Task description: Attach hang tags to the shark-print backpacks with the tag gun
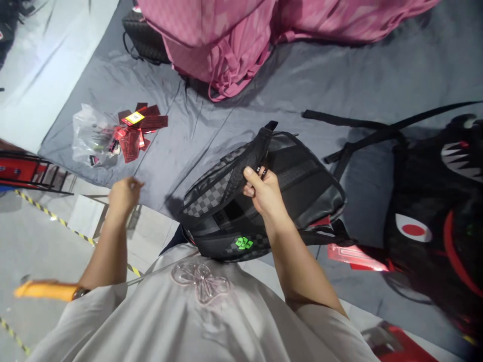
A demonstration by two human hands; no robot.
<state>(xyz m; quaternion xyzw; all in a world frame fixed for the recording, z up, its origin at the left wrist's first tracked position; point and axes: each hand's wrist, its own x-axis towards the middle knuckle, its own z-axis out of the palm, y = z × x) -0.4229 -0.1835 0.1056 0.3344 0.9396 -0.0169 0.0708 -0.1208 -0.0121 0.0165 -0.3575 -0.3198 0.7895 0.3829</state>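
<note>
A black backpack point(313, 176) with grey checkered panels and a green print lies against my front at the table edge, its straps facing up. My right hand point(266, 193) is closed over it beside a padded shoulder strap point(241, 176). Small black bits with white dots show at its fingers; I cannot make out what they are. To the left, apart from the backpack, my left hand point(124, 198) is raised near the table edge. Its fingers are pinched together and slightly blurred, and anything between them is too small to name.
Red tags point(132, 133) spill from a clear plastic bag point(88, 133) on the grey cloth point(287, 90). Pink bags point(226, 45) lie at the back beside a small black bag point(145, 37). A black bag with a toothed design point(415, 201) lies right. An orange object point(47, 290) shows lower left.
</note>
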